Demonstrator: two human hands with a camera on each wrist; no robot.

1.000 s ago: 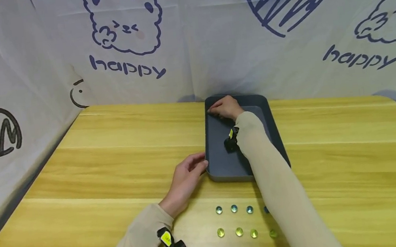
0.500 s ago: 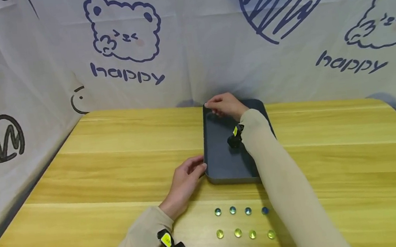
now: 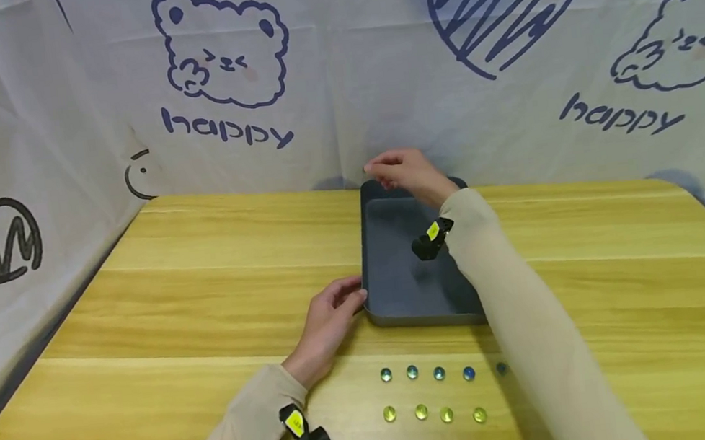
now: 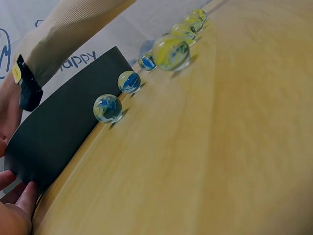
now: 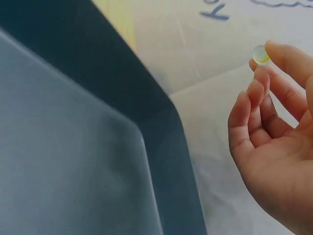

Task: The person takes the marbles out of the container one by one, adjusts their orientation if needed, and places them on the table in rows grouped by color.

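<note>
Between thumb and index finger, my right hand (image 3: pixel 411 171) pinches a clear marble (image 5: pixel 260 55) with a yellow streak. The hand is raised above the far left corner of a dark grey rectangular tray (image 3: pixel 397 266), and its other fingers curl loosely. At the tray's near left corner, my left hand (image 3: pixel 330 318) touches the outer wall with thumb and fingertips, the fingers relaxed. Nearer the body, a row of blue-swirled marbles (image 3: pixel 439 373) lies on the table, with a row of yellow-swirled marbles (image 3: pixel 421 412) in front of it. The right sleeve overlaps the right ends of both rows.
The wooden table (image 3: pixel 204 295) reaches back to a white cloth (image 3: pixel 376 86) with drawn bears, a heart and lettering. The tray's far end stands close to this cloth. Each wrist wears a small black camera (image 3: pixel 308 437).
My right hand has risen from inside the tray's far left corner to above the rim, holding the marble. Its forearm has shifted right, uncovering another blue marble. The left hand stays put.
</note>
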